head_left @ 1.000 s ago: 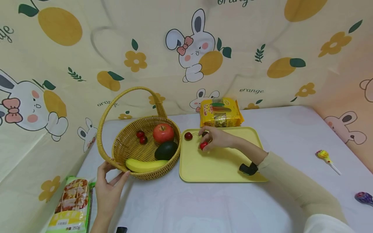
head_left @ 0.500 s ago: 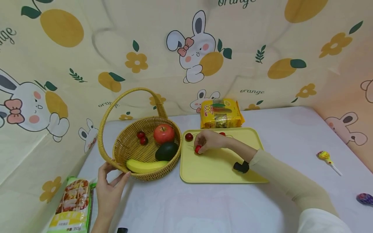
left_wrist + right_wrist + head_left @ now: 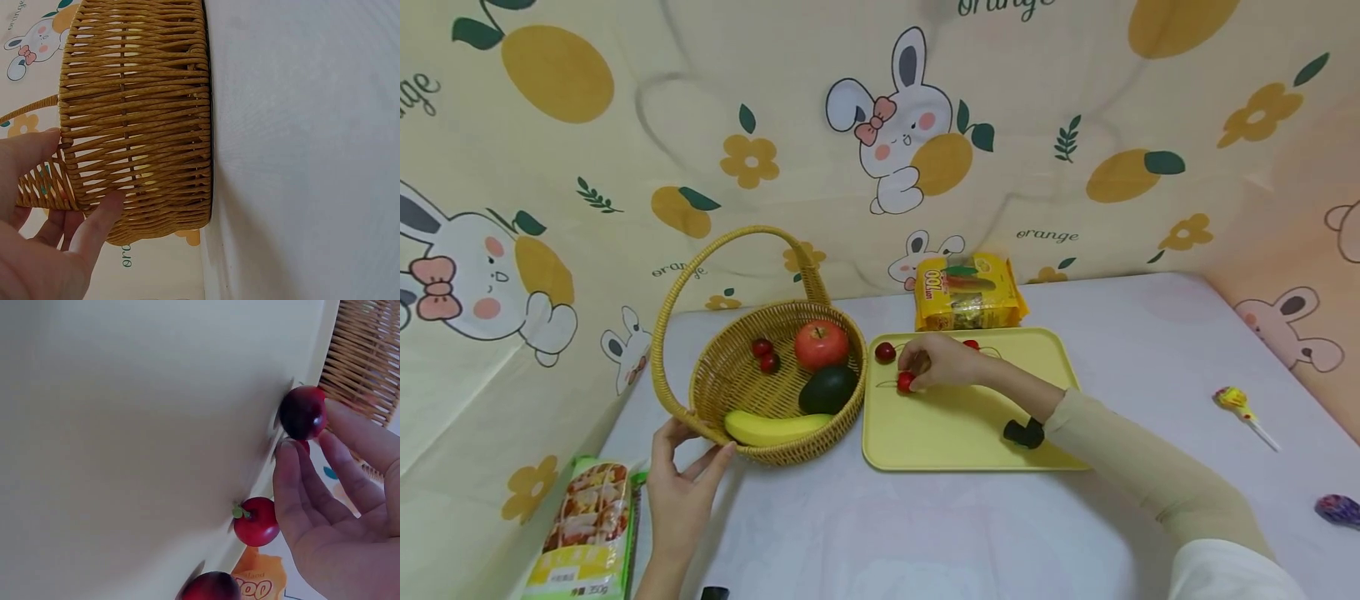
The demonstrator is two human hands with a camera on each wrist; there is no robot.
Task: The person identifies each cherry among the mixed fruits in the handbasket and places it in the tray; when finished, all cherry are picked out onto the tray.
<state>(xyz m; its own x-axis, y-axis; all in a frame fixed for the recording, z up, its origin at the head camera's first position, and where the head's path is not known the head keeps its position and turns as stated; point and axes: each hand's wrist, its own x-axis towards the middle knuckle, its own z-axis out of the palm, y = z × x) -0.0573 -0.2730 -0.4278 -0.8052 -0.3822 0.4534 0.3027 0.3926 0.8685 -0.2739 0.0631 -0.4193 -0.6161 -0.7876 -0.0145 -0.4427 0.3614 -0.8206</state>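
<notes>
In the head view, my right hand point(image 3: 943, 362) is low over the yellow tray point(image 3: 955, 437) and pinches a red cherry point(image 3: 906, 382) whose thin stem points left. The right wrist view has this dark red cherry point(image 3: 303, 412) between thumb and fingertips. Another cherry point(image 3: 885, 352) lies near the tray's back left corner, and one more point(image 3: 972, 344) shows behind my wrist. My left hand point(image 3: 685, 487) grips the wicker basket point(image 3: 752, 321) at the near foot of its handle. Its thumb is at the rim, with a finger against the woven wall point(image 3: 144, 125).
Inside the basket are two cherries point(image 3: 765, 356), a red apple point(image 3: 822, 345), a dark avocado point(image 3: 827, 388) and a banana point(image 3: 775, 427). A yellow packet point(image 3: 967, 292) stands behind the tray. Lollipops point(image 3: 1232, 398) lie at right, a green food packet point(image 3: 583, 533) at left.
My right hand has moved a little left across the tray with the cherry, uncovering a cherry behind the wrist. The left hand stays on the basket.
</notes>
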